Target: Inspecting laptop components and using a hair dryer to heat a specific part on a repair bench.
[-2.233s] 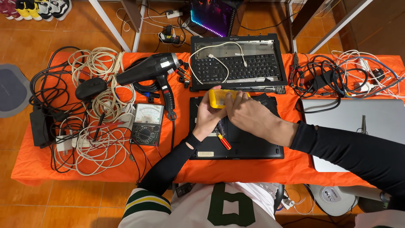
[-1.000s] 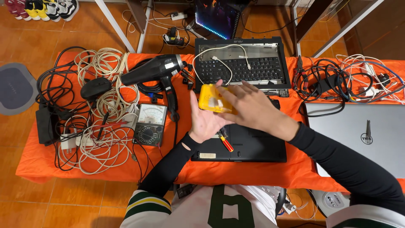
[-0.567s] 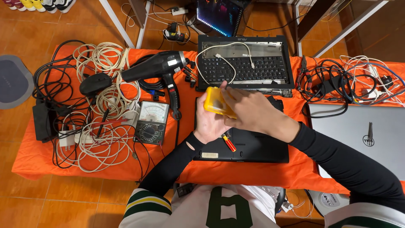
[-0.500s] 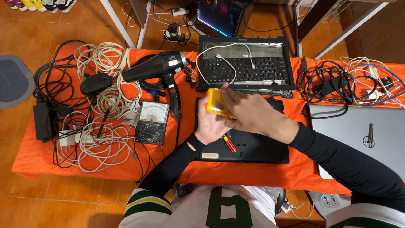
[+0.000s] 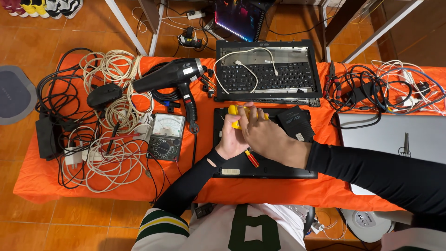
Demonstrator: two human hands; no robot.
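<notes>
My left hand [image 5: 231,141] and my right hand [image 5: 262,134] meet over a black laptop base [image 5: 288,165] lying on the orange tablecloth. Both hands close around a small yellow object [image 5: 234,112] held between them; the fingers hide most of it. A red and yellow screwdriver [image 5: 251,158] lies on the laptop base just under my hands. A loose black flat part [image 5: 296,123] rests on the base to the right of my hands.
A keyboard frame [image 5: 269,76] with a white cable lies behind the base. A black hair dryer [image 5: 174,76], an analog multimeter [image 5: 166,137], a mouse [image 5: 104,95] and coiled cables [image 5: 111,153] fill the left. A silver laptop [image 5: 395,137] and tangled wires [image 5: 371,86] sit right.
The yellow object went from flat in my left palm, raised over the keyboard edge, to lower and closer to the laptop base, with both hands closed around it.
</notes>
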